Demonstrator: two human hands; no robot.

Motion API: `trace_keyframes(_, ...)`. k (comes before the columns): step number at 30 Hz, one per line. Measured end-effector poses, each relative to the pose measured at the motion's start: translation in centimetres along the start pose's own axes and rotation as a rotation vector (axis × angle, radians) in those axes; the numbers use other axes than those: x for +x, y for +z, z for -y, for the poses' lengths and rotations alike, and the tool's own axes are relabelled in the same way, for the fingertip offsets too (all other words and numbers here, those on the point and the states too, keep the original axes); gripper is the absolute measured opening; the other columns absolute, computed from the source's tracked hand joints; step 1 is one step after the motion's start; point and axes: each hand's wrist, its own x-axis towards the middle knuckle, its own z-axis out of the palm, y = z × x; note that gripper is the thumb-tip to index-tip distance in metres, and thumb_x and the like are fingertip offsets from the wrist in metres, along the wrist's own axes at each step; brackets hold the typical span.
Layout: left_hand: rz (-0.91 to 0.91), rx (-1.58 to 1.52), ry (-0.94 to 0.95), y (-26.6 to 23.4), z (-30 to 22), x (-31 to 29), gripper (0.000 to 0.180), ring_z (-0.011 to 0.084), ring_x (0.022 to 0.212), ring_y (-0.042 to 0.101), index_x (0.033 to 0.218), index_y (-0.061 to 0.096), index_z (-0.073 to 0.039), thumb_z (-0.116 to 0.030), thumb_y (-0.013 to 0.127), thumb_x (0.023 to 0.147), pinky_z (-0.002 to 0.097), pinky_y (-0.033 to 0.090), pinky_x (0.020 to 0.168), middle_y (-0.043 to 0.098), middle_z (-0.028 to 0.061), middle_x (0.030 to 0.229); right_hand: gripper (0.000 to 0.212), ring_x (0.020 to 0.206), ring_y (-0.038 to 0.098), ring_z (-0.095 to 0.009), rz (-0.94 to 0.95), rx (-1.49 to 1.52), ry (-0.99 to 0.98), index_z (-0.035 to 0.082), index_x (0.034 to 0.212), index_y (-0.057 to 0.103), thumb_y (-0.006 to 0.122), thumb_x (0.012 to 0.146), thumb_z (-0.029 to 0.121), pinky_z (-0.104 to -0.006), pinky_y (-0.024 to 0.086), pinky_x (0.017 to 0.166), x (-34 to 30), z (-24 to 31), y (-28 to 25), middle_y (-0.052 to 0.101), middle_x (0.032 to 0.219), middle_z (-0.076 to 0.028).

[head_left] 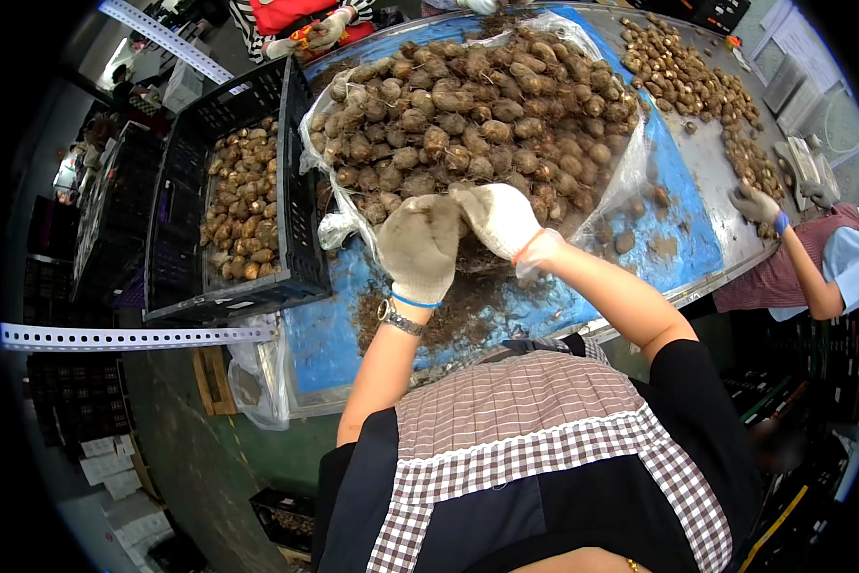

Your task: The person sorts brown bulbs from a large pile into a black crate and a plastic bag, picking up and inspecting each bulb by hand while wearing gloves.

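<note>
My left hand (418, 246), in a dirty white knit glove, is at the near edge of a big heap of taro corms (448, 115), brown and hairy with roots. Against it from the right comes my right hand (499, 221), in a whiter glove, its fingertips meeting the left glove. Both hands look closed at this meeting place. Whatever they hold is covered by the gloves. Below them, loose dark soil and root trimmings (458, 310) lie on the blue sheet (324, 339). Clear plastic (351, 222) lines the heap's edges.
To the left stands a black crate (300, 191) part-filled with cleaner taro corms (243, 205). Smaller corms (687, 81) spread over the metal table (725, 205) at right. A co-worker's gloved hand (756, 202) is there; another person's gloved hands (324, 33) are across the table. A perforated metal bar (138, 337) juts at left.
</note>
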Motion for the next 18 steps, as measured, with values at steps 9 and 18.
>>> trace_keyframes(9,0.107,-0.976,-0.350,2.1,-1.3,-1.4,0.050,0.0185,0.104,0.059,0.122,0.057,0.002,-0.013,0.078,0.079,0.0316,0.046,0.093,0.064,0.0114,0.116,0.027,0.091,0.065,-0.034,-0.207,0.153,-0.201,0.001,0.112,0.064,0.052,0.097,0.020,-0.0373,0.050,0.080,-1.4,-0.5,-1.0,0.067,0.101,-0.018)
trace_keyframes(18,0.241,-0.327,-0.117,-1.7,-2.1,-1.4,0.047,0.0341,0.105,0.062,0.125,0.056,-0.001,-0.011,0.068,0.080,0.0393,0.049,0.088,0.062,0.0194,0.115,0.026,0.072,0.062,-0.035,-0.162,-0.211,-0.209,0.005,0.088,0.063,0.069,0.081,0.029,-0.0417,0.050,0.062,-0.5,5.4,-4.3,0.058,0.076,-0.016)
